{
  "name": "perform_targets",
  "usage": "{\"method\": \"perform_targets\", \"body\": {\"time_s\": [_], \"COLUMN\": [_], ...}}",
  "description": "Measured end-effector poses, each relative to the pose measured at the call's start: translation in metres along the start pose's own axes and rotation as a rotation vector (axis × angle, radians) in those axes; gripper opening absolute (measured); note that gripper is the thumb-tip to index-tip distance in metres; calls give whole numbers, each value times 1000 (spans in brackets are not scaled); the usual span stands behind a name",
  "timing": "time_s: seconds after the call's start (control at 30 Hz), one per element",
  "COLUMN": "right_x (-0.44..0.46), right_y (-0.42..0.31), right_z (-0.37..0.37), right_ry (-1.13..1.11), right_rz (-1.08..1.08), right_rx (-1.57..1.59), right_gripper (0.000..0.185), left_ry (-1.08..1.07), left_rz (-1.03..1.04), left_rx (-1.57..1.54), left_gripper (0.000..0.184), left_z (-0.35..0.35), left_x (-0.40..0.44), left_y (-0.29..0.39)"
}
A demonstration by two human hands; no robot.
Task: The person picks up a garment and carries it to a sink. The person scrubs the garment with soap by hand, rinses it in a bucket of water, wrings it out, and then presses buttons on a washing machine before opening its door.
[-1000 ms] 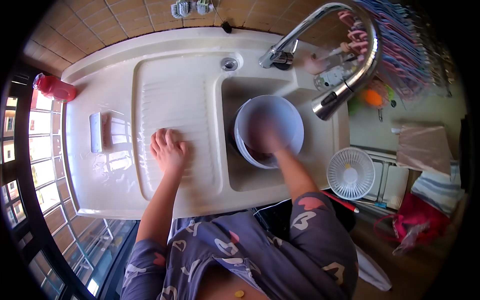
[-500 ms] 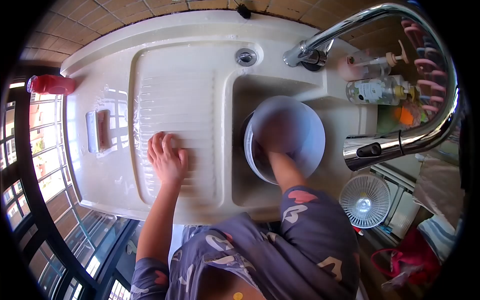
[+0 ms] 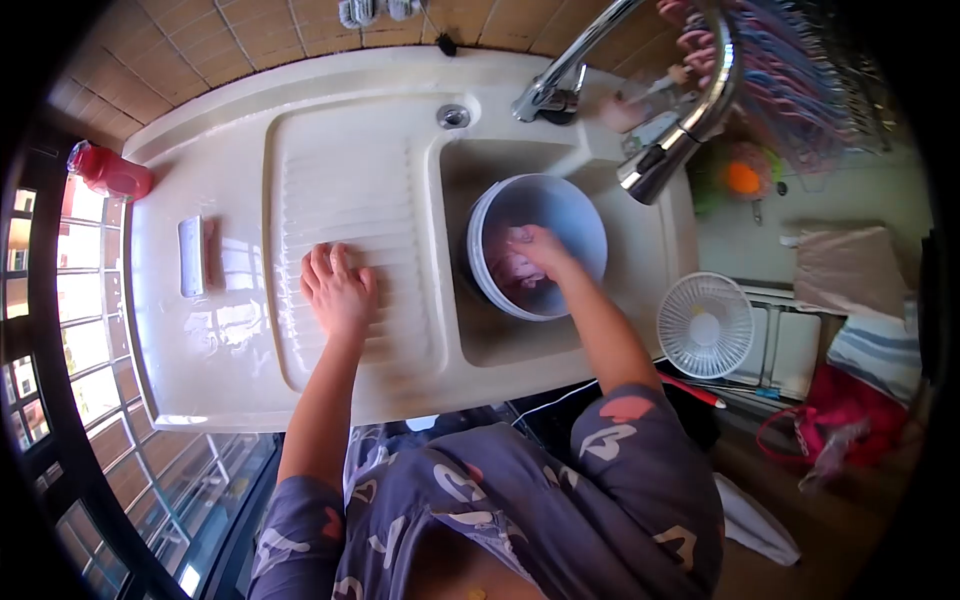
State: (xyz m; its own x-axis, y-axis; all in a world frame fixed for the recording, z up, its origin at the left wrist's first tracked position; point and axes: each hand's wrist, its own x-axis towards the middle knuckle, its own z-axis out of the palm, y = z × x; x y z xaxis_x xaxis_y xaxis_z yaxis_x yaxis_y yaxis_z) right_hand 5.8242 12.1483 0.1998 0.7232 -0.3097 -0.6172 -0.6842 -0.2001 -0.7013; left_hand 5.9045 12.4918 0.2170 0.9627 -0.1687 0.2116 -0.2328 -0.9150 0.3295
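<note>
Inside the round, pale blue-white plastic bucket point(image 3: 588, 222), which stands in the cream sink basin point(image 3: 492, 346) right of centre, lies a bunched, pale pink cloth point(image 3: 512, 270), with the grip of the right hand point(image 3: 543, 250) curled closed on part of it. The left hand point(image 3: 338, 292) rests on the ribbed cream washboard point(image 3: 390, 185), fingers loosely spread, holding nothing. The cloth looks soft, limp and wet, so probably weighty and slippery, best held by a thick gathered fold; no brand or writing is legible.
</note>
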Motion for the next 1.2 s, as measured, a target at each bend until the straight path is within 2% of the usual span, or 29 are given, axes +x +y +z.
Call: {"method": "perform_targets", "body": {"time_s": [0.03,0.07,0.13,0.17,0.23,0.33,0.5,0.6,0.7,0.73,0.8,0.83,0.87,0.93,1.03,1.07,1.1,1.17,1.2], "right_x": [-22,-50,-103,-121,-149,-191,-166,-121,-77,-59,-18,-1,10,20,70,77,81,73,61], "right_y": [-10,-36,-70,-79,-93,-119,-87,-56,-20,1,42,57,60,57,107,108,105,57,15], "right_z": [-10,-20,-42,-51,-67,-74,-74,-68,-61,-61,-62,-55,-41,3,64,64,61,41,23], "right_ry": [125,147,141,162,170,250,268,300,436,418,493,392,270,176,227,205,176,136,-52], "right_rz": [22,14,-144,-147,-325,-404,-468,-374,-283,-280,-346,-247,-125,25,-14,-16,-100,-200,-120], "right_rx": [151,142,254,254,412,534,692,629,114,116,-901,-828,-721,-1036,-1039,-1038,-1174,-1304,-1282], "right_gripper": [44,44,38,38,33,29,23,23,31,31,33,42,58,75,81,81,75,71,67], "left_ry": [18,27,13,16,-18,-38,-22,-28,-18,-19,-21,-27,-36,-49,-41,-27,-39,-49,-47], "left_rz": [6,12,18,32,2,14,33,29,29,30,18,11,6,-9,-16,-2,-3,-2,5], "left_rx": [1,-21,16,-1,1,-19,-9,-28,-10,-20,-15,-15,-13,3,19,20,6,19,20], "left_gripper": [43,43,43,43,43,43,45,45,45,44,44,44,44,45,46,46,47,47,47], "left_z": [0,0,1,1,2,-2,2,1,3,2,1,0,0,1,4,4,2,1,3], "left_x": [-1,-1,-3,-5,-5,-7,-9,-9,-8,-7,-4,-3,-3,-2,1,1,3,3,4], "left_y": [-1,-2,-6,-7,-8,-10,-14,-15,-13,-11,-6,-4,-3,0,1,1,5,5,4]}}
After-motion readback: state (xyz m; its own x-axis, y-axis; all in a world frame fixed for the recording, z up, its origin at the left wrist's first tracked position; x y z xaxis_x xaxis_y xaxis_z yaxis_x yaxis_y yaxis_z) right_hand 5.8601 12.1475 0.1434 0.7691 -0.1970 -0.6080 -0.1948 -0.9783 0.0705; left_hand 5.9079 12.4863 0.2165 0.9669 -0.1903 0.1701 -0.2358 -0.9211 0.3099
